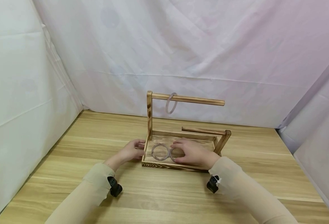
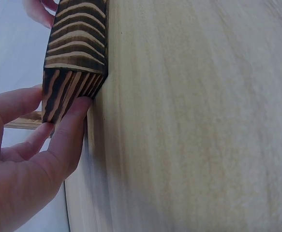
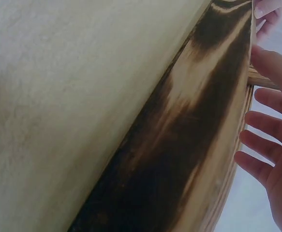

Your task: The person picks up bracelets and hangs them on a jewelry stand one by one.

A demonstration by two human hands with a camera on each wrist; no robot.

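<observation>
A dark-grained wooden display tray stand [image 1: 175,167] stands on the table, with two pale translucent bangles in its tray. One bangle [image 1: 152,152] lies flat in full view at the left. The other bangle [image 1: 170,154], beside it, is partly covered by my right hand [image 1: 190,151], whose spread thumb and fingers reach over it. In the right wrist view the fingers [image 3: 264,128] look loosely extended, and the tray wall hides the bangle. My left hand [image 1: 132,151] touches the tray's left end; its fingertips [image 2: 80,106] rest against the corner in the left wrist view.
A third bangle [image 1: 167,107] hangs from the stand's tall upper bar [image 1: 198,99], which runs right from the left post [image 1: 149,118]. A lower bar [image 1: 202,130] extends left from a short right post [image 1: 223,141]. White cloth [image 1: 181,46] surrounds the wooden table [image 1: 158,199].
</observation>
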